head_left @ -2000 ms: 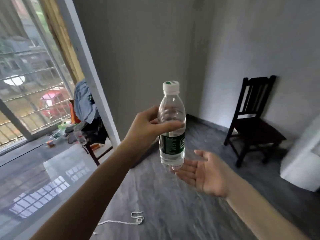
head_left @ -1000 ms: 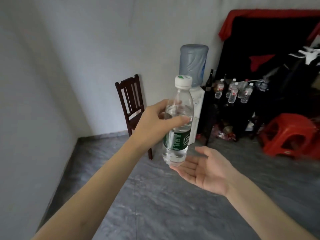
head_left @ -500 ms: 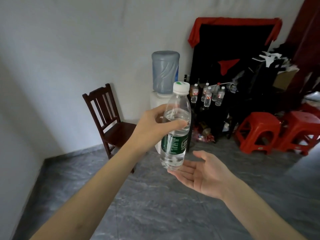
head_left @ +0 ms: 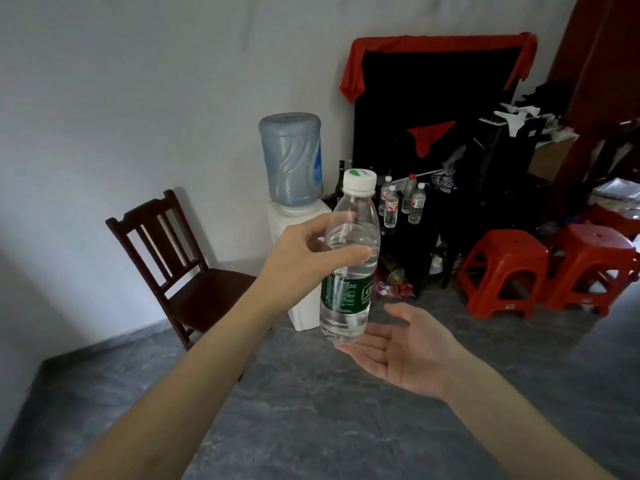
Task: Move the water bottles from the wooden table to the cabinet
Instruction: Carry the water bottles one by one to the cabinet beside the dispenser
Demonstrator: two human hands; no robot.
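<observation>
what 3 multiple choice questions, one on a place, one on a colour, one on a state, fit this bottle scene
1. Where is the water dispenser?
A. right of the wooden chair
B. behind the red stools
C. left of the chair

2. What colour is the held bottle label?
A. red
B. green
C. blue

3. How is the right hand?
A. gripping the cap
B. in a fist
C. open, palm up

Key: 1 A, it stands between chair and dark cabinet. 2 B, a green band shows below the left hand. 3 C, its fingers are spread under the bottle's base.
</observation>
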